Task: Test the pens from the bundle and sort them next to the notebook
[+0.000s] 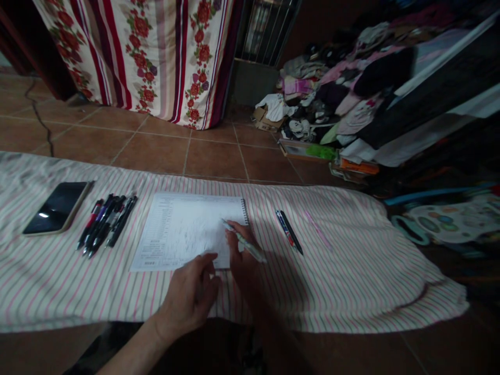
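Note:
My right hand [242,255] grips a pale pen [246,242], its point over the right part of a spiral notebook page [187,213]. Printed text runs down the page's left side, and faint pen marks show in its middle. At the page's bottom edge rests my left hand [191,291], fingers loosely bent and apart, holding nothing. To the right of the notebook lie a dark pen [292,233] and a blue and red pen [285,229] side by side, with a thin pink stick [318,229] farther right.
Several pens [105,224] lie in a group left of the notebook, beside a phone [58,208]. A striped cloth [351,281] covers the low surface. Beyond it are floor tiles [156,146], a floral curtain [167,57] and a heap of clothes [332,88].

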Demonstrator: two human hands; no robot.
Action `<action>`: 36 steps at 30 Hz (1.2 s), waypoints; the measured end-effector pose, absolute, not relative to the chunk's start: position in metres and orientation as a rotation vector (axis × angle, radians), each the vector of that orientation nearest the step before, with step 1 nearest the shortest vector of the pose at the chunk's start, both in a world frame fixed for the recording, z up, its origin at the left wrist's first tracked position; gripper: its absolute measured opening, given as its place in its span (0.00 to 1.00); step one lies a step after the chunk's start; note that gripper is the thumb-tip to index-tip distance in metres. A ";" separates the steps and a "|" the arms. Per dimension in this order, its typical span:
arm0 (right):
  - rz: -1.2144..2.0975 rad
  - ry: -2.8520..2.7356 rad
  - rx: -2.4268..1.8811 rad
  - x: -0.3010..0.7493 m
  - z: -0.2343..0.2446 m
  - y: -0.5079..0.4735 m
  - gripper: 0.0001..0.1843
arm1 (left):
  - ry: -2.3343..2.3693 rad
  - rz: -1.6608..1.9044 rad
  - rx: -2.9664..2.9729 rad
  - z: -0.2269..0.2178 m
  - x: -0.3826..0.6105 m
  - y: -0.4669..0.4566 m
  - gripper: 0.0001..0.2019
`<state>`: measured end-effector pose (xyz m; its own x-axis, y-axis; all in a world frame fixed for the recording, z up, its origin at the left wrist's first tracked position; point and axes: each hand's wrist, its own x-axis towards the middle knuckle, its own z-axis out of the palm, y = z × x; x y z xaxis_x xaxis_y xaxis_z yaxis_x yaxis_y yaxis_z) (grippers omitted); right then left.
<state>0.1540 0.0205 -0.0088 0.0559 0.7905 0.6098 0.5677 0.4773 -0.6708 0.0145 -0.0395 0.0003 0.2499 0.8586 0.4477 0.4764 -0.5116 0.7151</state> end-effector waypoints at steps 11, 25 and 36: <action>0.415 -1.255 -1.536 0.205 -0.007 0.034 0.21 | 1.331 1.078 2.139 -0.018 0.014 -0.027 0.13; 0.236 -1.125 -1.791 0.294 0.006 0.008 0.19 | 1.407 0.894 2.385 -0.026 0.030 -0.011 0.11; -0.136 -1.388 -2.189 0.395 -0.004 0.039 0.24 | 1.338 0.893 2.375 -0.032 0.025 -0.012 0.11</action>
<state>0.3949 0.0386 -0.0044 0.4645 0.8092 0.3598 0.8638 -0.3243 -0.3857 0.0253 -0.0121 -0.0316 0.3826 0.8421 0.3801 0.6740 -0.5358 0.5086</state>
